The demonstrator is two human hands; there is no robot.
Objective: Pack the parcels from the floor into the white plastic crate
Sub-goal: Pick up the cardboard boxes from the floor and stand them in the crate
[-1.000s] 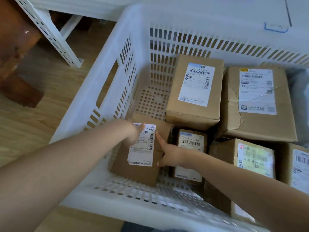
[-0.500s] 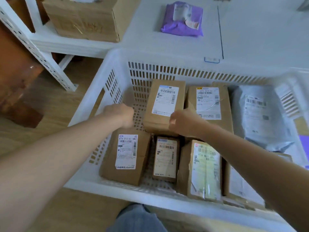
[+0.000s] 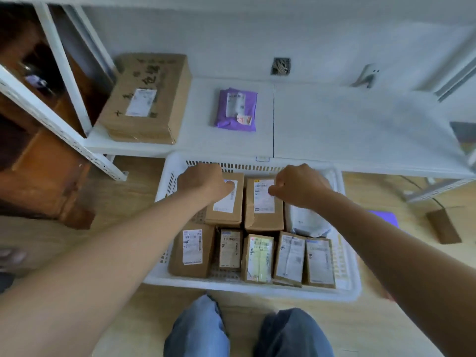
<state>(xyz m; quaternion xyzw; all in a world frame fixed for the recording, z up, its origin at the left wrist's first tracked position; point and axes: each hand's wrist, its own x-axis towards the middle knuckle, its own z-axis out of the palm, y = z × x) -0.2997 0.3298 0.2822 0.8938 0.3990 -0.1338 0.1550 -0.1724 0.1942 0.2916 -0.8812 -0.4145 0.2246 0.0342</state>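
Over the crate (image 3: 345, 292): both fists hovered above the parcels (image 3: 228, 202).
Left hand (image 3: 199, 180): curled, gripping nothing.
Right hand (image 3: 300, 184): curled, gripping nothing.

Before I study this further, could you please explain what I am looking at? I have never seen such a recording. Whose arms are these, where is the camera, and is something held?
There is no machine here. A person wears one wide-angle camera on the head, looking forward and down, so you see their own two bare arms and, at the bottom, their knees. The left hand and right hand are loosely curled fists over the white plastic crate on the wooden floor. Neither hand appears to hold anything. The crate contains brown cardboard parcels with white labels, standing in rows, and a grey plastic mailer at the right. Behind the crate is a low white shelf carrying a large cardboard box and a purple mailer.
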